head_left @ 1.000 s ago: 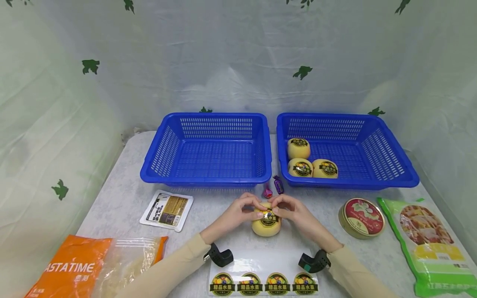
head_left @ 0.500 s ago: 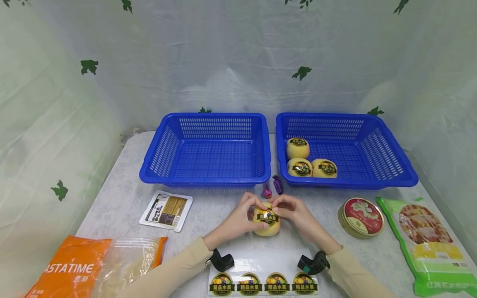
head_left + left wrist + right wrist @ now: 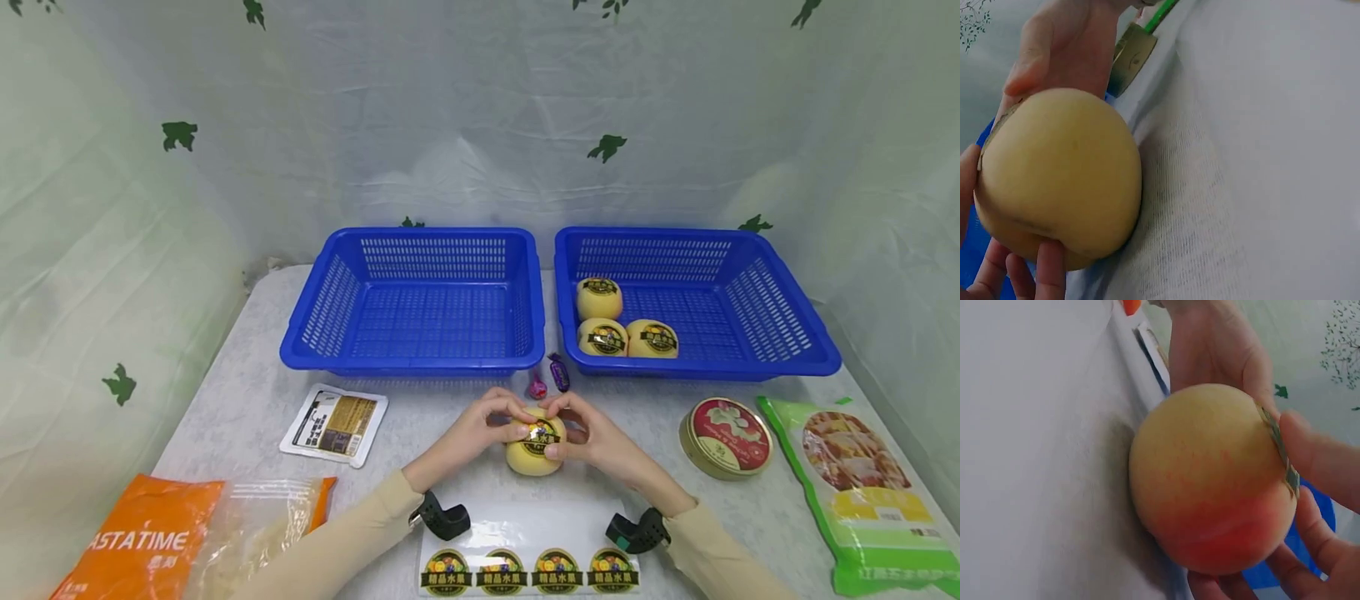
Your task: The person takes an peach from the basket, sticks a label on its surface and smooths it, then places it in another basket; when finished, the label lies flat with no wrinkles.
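Between both hands is a yellow peach [image 3: 532, 464] with a round black-and-gold fruit label [image 3: 542, 433] on its upper front. My left hand [image 3: 480, 428] holds it from the left, thumb at the label's left edge and fingers over the top. From the other side my right hand [image 3: 600, 440] grips it, its thumb on the label's lower right. In the right wrist view the peach [image 3: 1210, 469] shows a red blush, and the label [image 3: 1280, 447] appears edge-on. Below the hands lies a label sheet [image 3: 525, 525] with a row of several labels.
Two blue baskets [image 3: 412, 363] stand behind; the right basket [image 3: 705, 367] holds three labelled peaches [image 3: 600, 300]. Two wrapped candies [image 3: 559, 373] lie between them. A white packet [image 3: 334, 423] and orange bag [image 3: 142, 533] are left; a round tin [image 3: 726, 438] and green bag [image 3: 862, 492] right.
The left thumb slid down the label and came back up. My right thumb has moved from the label's upper right to its lower right. The peach stays nearly in place.
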{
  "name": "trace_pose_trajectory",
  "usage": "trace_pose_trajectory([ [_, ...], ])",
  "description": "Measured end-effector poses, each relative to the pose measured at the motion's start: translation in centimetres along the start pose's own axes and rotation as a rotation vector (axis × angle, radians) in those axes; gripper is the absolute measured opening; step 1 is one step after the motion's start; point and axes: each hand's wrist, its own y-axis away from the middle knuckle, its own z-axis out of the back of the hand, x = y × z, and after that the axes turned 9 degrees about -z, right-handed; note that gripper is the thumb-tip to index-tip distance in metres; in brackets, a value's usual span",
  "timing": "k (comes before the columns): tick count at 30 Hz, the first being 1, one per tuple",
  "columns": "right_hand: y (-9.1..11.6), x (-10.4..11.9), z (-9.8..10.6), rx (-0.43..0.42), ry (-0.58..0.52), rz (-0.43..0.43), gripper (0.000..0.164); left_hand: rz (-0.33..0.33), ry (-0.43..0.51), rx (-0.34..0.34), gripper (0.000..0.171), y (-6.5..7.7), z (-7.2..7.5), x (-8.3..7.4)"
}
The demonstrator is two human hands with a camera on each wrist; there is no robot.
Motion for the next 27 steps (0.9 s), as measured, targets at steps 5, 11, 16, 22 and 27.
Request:
trace_pose_trajectory([
  [5, 0.0, 0.1, -0.2, -0.03, 0.023, 0.026, 0.041, 0.112, 0.109, -0.082, 0.019, -0.5, -0.3, 1.5],
  [11, -0.1, -0.4, 0.5, -0.009, -0.058, -0.021, 0.028, 0.019, 0.025, -0.033, 0.015, -0.4, -0.3, 2.6],
  [16, -0.4, -0.6, 0.6, -0.031, -0.147, -0.064, 0.025, -0.055, -0.044, 0.044, 0.013, -0.3, 0.1, 3.0],
  [22, 0.2, -0.5, 1.0, -0.006, -0.152, 0.017, 0.027, -0.078, -0.145, 0.128, 0.028, -0.2, 0.6, 2.7],
  [27, 2.0, -0.2, 3.4, -0.109, -0.174, 0.159, 0.026, -0.098, -0.309, 0.189, 0.048, -0.3, 0.5, 1.8],
])
